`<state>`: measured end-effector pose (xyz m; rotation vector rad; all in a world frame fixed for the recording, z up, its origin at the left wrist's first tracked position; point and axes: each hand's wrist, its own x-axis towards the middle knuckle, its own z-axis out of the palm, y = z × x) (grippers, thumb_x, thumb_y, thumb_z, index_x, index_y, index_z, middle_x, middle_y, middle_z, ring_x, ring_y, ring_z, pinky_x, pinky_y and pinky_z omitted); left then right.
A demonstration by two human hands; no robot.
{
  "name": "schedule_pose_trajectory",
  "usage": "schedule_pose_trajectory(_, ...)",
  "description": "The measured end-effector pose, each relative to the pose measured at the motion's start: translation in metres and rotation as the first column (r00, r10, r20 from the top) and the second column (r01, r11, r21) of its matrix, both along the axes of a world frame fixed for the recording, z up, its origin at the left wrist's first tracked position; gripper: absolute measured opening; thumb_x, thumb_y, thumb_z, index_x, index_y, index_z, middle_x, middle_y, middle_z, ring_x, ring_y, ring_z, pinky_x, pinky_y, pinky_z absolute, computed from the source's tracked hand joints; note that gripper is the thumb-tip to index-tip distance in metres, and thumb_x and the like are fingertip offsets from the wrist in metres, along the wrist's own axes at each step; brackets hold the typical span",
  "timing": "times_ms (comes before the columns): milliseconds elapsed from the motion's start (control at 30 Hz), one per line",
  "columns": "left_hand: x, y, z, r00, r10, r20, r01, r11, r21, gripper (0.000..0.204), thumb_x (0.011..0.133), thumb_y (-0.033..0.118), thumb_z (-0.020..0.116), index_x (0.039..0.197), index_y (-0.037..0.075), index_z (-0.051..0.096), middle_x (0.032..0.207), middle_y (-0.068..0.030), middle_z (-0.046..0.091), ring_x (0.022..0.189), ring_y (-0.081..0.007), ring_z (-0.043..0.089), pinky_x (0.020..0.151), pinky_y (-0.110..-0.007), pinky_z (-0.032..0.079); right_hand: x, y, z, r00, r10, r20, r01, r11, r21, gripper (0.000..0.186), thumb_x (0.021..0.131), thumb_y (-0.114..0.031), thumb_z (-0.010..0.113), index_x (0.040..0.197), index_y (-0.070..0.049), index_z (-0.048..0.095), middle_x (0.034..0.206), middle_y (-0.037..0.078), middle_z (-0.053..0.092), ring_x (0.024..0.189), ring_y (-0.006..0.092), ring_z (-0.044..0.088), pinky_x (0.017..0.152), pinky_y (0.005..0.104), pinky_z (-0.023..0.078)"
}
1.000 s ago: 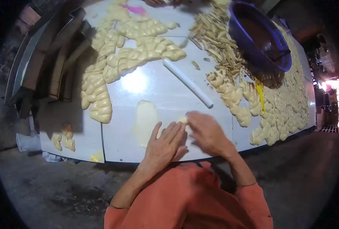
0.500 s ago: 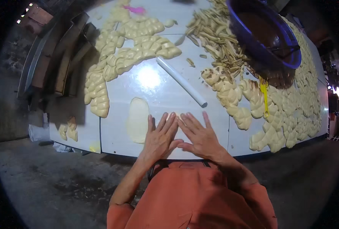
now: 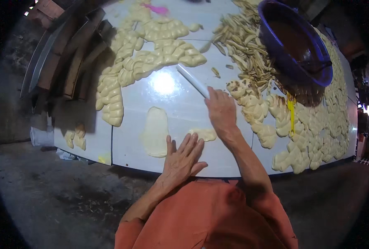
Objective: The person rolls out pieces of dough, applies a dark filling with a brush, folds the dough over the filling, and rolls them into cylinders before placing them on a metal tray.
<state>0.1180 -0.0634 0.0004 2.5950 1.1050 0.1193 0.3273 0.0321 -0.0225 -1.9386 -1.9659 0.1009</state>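
overall, a smooth white table (image 3: 132, 97) occupies most of the view. along its right side lies a broad spread of cream-coloured dough pieces (image 3: 309, 137); across its far left runs a cream-coloured mass of plump, overlapping dough (image 3: 157, 54). a stack of long, dark brown, straight-sided pans (image 3: 64, 58) stands at left. a deep purple, round-rimmed basin (image 3: 264, 25) with brown contents sits at far right, beside a heap of slender, pale brown slices (image 3: 249, 52).

the right hand (image 3: 222, 110) is closed around the near end of a smooth white cylindrical rod (image 3: 193, 81), whose far end lies close to the plump dough. the left hand (image 3: 179, 159) is palm down, fingers extended and slightly parted, with hold of nothing visible; whether its palm bears on the table cannot be told.

a flattened, pale oval dough sheet (image 3: 155, 133) lies left of that hand. a small, flattened cream dough piece (image 3: 205, 134) lies at its fingertips, between the two hands; contact is unclear.
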Motion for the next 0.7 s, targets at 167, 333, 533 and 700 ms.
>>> schedule_pose_trajectory(167, -0.022, 0.005, -0.009, 0.942, 0.222, 0.252, -0.272, 0.944, 0.187, 0.079, 0.089, 0.045, 0.075, 0.153, 0.008, 0.046, 0.162, -0.0276, 0.033, 0.15, -0.0463, 0.031, 0.113, -0.079, 0.014, 0.029, -0.049, 0.04, 0.958, 0.208, -0.196, -0.21, 0.978, 0.009, 0.042, 0.094, -0.021, 0.069, 0.131, -0.006, 0.06, 0.118, 0.011, 0.067, 0.108, 0.0312, 0.063, 0.093, 0.0433, 0.048)
schedule_pose_trajectory(333, -0.008, 0.025, -0.018, 0.952, 0.272, 0.143, -0.296, 0.936, 0.19, 0.072, 0.095, 0.043, 0.068, 0.153, 0.006, 0.047, 0.162, -0.0197, 0.038, 0.151, -0.0385, 0.035, 0.117, -0.076, 0.01, 0.033, -0.1, 0.025, 0.935, 0.29, -0.204, -0.329, 0.925, -0.192, 0.049, 0.093, -0.023, 0.07, 0.139, -0.009, 0.059, 0.137, 0.01, 0.064, 0.126, 0.0304, 0.058, 0.106, 0.0506, 0.041)
schedule_pose_trajectory(533, 0.004, 0.066, -0.017, 0.947, 0.32, 0.014, -0.32, 0.946, 0.049, 0.061, 0.102, 0.043, 0.055, 0.149, 0.005, 0.052, 0.158, -0.0177, 0.045, 0.147, -0.0337, 0.042, 0.119, -0.071, 0.01, 0.014, -0.064, 0.002, 0.994, 0.071, 0.079, -0.054, 0.979, -0.196, 0.061, 0.093, -0.034, 0.07, 0.148, -0.014, 0.054, 0.158, 0.01, 0.047, 0.15, 0.0322, 0.037, 0.119, 0.0699, 0.017)
schedule_pose_trajectory(700, 0.025, 0.151, -0.029, 0.93, 0.364, 0.046, -0.365, 0.905, 0.218, 0.058, 0.104, 0.038, 0.051, 0.151, 0.005, 0.048, 0.159, -0.0239, 0.04, 0.152, -0.0411, 0.032, 0.117, -0.075, 0.011, 0.022, 0.016, -0.003, 0.966, -0.029, 0.256, 0.047, 0.997, -0.063, 0.057, 0.097, -0.043, 0.061, 0.147, -0.017, 0.056, 0.16, 0.014, 0.044, 0.152, 0.0339, 0.033, 0.118, 0.0742, 0.013)
